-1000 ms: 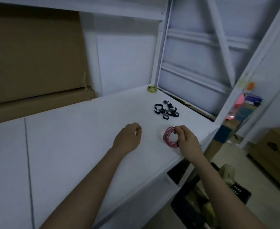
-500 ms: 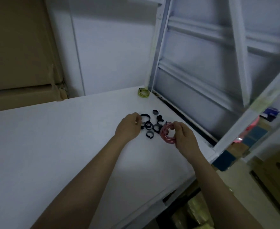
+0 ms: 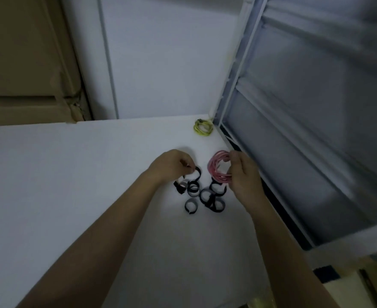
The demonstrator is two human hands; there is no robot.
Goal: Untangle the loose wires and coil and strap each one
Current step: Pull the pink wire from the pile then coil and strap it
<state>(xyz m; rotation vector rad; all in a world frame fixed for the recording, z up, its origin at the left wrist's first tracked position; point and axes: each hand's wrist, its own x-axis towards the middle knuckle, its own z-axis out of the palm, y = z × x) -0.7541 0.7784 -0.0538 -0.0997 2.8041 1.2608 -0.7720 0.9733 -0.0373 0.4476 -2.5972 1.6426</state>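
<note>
The left hand (image 3: 174, 164) has its fingers curled, thumb and forefinger pinching the end of 1 black strap (image 3: 196, 174) that arcs up off the white tabletop (image 3: 71, 174). The right hand (image 3: 242, 172) grips the pink wire coil (image 3: 218, 168), fingers wrapped over its right side and thumb across the upper strands, holding it raised on edge so its open centre faces the camera.

The pinched strap lies between the 2 hands, just left of the coil and slightly lower; strap and coil do not touch. The left hand is the nearer one to it, already on it. The strap's free length curves rightward, towards the coil, so the likely next move is a short carry to the right and a pass through the coil's opening, which the right hand presents upright.

Below and between the wrists sits the pile of black straps (image 3: 202, 194), several curled into loops and overlapping. Farther back, near the corner where the tabletop meets the white frame (image 3: 238, 81), rests a yellow-green coil (image 3: 203, 127), apparently bound already, though that is too small to confirm. Brown cardboard (image 3: 27, 52) leans at the far left.
</note>
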